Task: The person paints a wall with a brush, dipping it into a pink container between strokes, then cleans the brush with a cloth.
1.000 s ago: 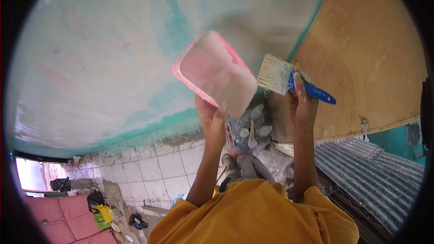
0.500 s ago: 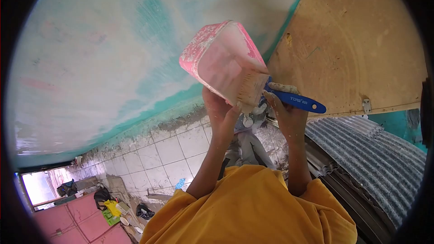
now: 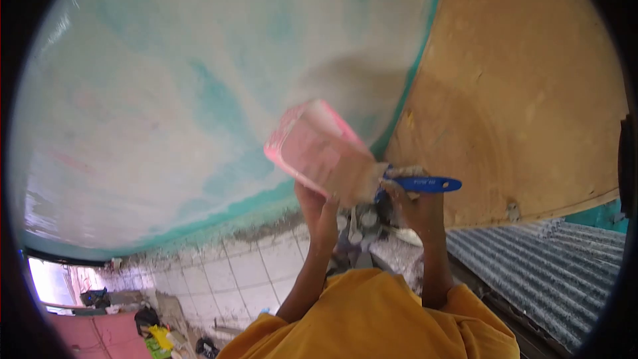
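My left hand [image 3: 318,216] is closed on the lower side of a pink plastic container [image 3: 309,146], tilted with its open mouth towards me. Whitish smears coat its rim and inside. In my right hand [image 3: 419,206] is a wide paintbrush [image 3: 425,184] with a blue handle, gripped near the base of the bristles. The handle points right, and the pale bristles overlap the container's lower right edge. Whitish residue covers some of my right fingers. The brush and container are smeared by motion.
A wall [image 3: 166,126] with white coating over turquoise rises ahead, beside a tan wooden panel [image 3: 512,93]. Grey corrugated sheets [image 3: 531,272] lie at lower right. White floor tiles [image 3: 246,276] run along the wall's foot. Bags and clutter [image 3: 159,336] sit lower left by a pink surface [image 3: 86,332].
The view has tilted upward, so the container, brush and both hands appear lower. The brush handle lies more level. Both hands keep their holds.
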`<state>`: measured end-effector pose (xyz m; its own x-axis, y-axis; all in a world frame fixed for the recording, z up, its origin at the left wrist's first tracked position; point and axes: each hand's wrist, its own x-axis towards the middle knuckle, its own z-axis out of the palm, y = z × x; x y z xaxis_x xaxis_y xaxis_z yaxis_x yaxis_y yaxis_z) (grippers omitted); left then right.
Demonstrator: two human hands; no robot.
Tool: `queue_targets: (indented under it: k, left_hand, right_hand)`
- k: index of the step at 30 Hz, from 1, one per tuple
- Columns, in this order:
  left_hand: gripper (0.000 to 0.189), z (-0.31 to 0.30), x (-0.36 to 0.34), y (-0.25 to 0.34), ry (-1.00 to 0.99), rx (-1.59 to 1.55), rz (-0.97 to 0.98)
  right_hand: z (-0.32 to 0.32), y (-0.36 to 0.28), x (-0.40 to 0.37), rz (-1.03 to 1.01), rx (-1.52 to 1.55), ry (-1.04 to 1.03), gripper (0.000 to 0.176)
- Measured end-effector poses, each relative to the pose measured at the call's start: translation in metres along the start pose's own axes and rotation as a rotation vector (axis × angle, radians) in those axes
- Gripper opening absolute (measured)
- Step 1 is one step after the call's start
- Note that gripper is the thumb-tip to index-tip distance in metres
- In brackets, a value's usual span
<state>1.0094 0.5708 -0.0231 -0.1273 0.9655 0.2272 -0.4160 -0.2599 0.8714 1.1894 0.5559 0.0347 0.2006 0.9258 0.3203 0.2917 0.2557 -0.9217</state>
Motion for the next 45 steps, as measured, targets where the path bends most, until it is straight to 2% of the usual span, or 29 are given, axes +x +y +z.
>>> queue_targets:
  k: [3,5,9,12,14,16,17,21,24,28,30,33,35,38,40,42,44,45]
  left_hand:
    - [0.074,0.015,0.013,-0.001,0.017,-0.07,0.01]
    - [0.072,0.028,0.019,0.004,0.077,-0.15,-0.094]
    - [0.066,0.038,0.034,0.004,0.116,-0.104,-0.128]
    - [0.065,0.037,0.043,0.004,0.174,-0.182,-0.086]
    - [0.066,0.039,0.05,0.008,0.205,-0.15,-0.076]
    - [0.067,0.039,0.054,0.013,0.245,-0.113,-0.074]
    - [0.067,0.038,0.055,0.016,0.242,-0.141,-0.063]
    - [0.069,0.04,0.059,0.02,0.258,-0.158,-0.051]
    - [0.069,0.036,0.06,0.018,0.23,-0.155,-0.048]
    - [0.071,0.032,0.057,0.019,0.252,-0.121,-0.089]
    - [0.072,0.029,0.057,0.02,0.233,-0.107,-0.101]
    - [0.071,0.023,0.058,0.014,0.231,-0.047,-0.11]
    - [0.073,0.021,0.057,0.014,0.206,-0.079,-0.125]
    - [0.073,0.023,0.058,0.012,0.217,-0.075,-0.159]
    - [0.072,0.024,0.056,0.01,0.248,-0.04,-0.18]
    - [0.072,0.024,0.054,0.01,0.236,-0.068,-0.149]
    - [0.072,0.024,0.052,0.013,0.234,-0.074,-0.132]
    - [0.071,0.024,0.052,0.013,0.231,-0.076,-0.117]
  right_hand:
    - [-0.011,-0.007,0.02,-0.033,-0.05,0.008,0.025]
    - [-0.018,-0.007,0.032,0.051,-0.038,-0.029,0.021]
    - [-0.029,0.01,0.05,0.097,0.044,-0.043,0.021]
    - [-0.031,0.027,0.069,0.043,0.032,0.065,0.026]
    - [-0.029,0.038,0.089,0.209,0.18,0.185,0.022]
    - [-0.026,0.054,0.128,0.182,0.413,0.259,0.019]
    - [-0.025,0.049,0.151,0.106,0.475,0.336,0.018]
    - [-0.026,-0.006,0.258,-0.063,0.764,0.568,0.023]
    - [-0.02,-0.018,0.326,-0.208,0.927,0.684,0.029]
    - [0.002,0.016,0.34,-0.158,0.975,0.765,0.031]
    - [0.016,0.059,0.323,-0.029,0.896,0.786,0.03]
    - [0.027,0.129,0.287,0.046,0.782,0.769,0.026]
    - [0.025,0.153,0.273,0.124,0.593,0.675,0.024]
    - [0.01,0.12,0.28,0.079,0.598,0.649,0.023]
    - [-0.007,0.091,0.313,0.064,0.572,0.572,0.031]
    - [-0.025,0.038,0.347,-0.031,0.517,0.53,0.034]
    - [-0.038,-0.041,0.368,-0.178,0.522,0.548,0.032]
    - [-0.048,-0.066,0.388,-0.324,0.453,0.563,0.032]
